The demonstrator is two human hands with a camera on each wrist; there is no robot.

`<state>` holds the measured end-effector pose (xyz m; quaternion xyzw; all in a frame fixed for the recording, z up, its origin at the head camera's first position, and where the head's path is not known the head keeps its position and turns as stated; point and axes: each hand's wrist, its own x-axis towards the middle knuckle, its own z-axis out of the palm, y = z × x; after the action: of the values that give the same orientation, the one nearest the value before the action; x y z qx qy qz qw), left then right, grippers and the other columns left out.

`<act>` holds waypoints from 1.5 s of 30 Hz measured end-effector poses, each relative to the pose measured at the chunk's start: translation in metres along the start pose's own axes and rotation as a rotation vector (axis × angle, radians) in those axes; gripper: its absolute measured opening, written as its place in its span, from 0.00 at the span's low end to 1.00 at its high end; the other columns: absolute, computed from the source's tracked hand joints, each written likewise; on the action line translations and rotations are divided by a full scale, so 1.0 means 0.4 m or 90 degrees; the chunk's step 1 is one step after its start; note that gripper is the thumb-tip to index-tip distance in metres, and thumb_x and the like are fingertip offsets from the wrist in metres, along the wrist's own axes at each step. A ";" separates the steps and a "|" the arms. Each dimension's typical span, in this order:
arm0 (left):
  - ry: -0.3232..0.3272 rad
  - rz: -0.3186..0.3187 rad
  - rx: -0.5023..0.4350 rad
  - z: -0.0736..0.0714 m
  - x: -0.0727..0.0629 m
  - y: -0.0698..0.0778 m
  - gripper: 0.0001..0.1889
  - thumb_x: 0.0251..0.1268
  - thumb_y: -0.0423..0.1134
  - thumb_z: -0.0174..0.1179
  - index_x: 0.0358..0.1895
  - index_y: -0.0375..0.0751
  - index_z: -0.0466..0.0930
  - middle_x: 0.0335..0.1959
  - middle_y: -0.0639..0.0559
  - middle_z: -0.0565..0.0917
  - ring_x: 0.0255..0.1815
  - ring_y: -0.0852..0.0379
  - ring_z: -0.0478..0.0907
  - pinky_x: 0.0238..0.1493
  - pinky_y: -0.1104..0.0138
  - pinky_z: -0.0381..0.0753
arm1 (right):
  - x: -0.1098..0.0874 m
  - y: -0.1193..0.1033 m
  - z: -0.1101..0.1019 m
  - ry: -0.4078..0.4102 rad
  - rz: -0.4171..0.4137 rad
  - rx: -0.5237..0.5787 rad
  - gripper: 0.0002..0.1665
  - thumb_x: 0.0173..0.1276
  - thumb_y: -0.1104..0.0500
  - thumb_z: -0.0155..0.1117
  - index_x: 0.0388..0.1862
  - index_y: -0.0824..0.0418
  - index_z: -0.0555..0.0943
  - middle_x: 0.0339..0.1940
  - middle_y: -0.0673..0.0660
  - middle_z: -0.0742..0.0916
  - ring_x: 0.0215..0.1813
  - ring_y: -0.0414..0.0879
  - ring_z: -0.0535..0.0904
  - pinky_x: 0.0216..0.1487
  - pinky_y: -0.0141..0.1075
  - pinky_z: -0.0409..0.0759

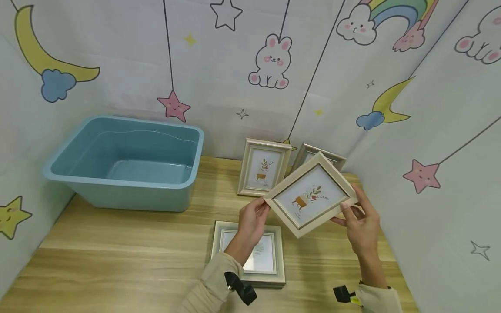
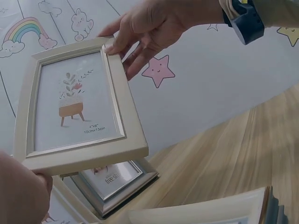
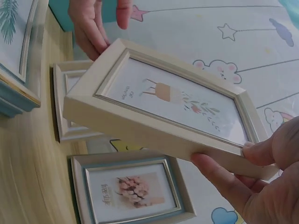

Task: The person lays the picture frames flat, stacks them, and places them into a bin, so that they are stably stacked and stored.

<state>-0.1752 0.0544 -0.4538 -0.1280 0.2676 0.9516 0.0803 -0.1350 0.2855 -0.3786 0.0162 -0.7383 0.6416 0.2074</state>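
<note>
Printed backdrop (image 1: 219, 61): white sheeting with moons, stars, rabbits and a rainbow, rising behind the teal tub (image 1: 133, 195) and at either side of it.
Wood-grain tabletop (image 1: 117, 252): beneath the teal tub, spreading to its right and toward you.
Teal tub: rectangular and open-topped, with a broad rim; take it as your landmark.
Flat frame pile (image 1: 266, 254): right of the teal tub and nearer to you, the top frame holding a green leaf print.
Cream picture frame (image 1: 313, 195): raised above the tabletop, right of the teal tub, tilted with one corner uppermost; you see a leafy plant in a legged pot.
Standing plant frame (image 1: 264, 169): right of the teal tub, upright near the backdrop, with a matching print.
"Free style" frame (image 3: 135, 191): farther right of the teal tub, standing, its picture showing pink flowers.
Left hand (image 1: 252, 219): you grip the cream picture frame by the corner closest to the teal tub.
Right hand (image 1: 364, 224): you pinch the corner farthest from the teal tub, thumb on the front.
</note>
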 end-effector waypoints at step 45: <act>-0.200 0.165 0.522 -0.081 -0.058 0.092 0.41 0.74 0.35 0.52 0.82 0.58 0.40 0.74 0.34 0.59 0.73 0.35 0.62 0.57 0.49 0.77 | -0.044 -0.004 0.064 -0.131 0.260 -0.184 0.38 0.79 0.43 0.49 0.78 0.65 0.61 0.72 0.72 0.72 0.71 0.63 0.71 0.59 0.40 0.82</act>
<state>-0.1548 0.0043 -0.4561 0.0951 0.6208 0.7770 0.0441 -0.1259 0.2564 -0.3852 -0.0978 -0.8272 0.5533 -0.0023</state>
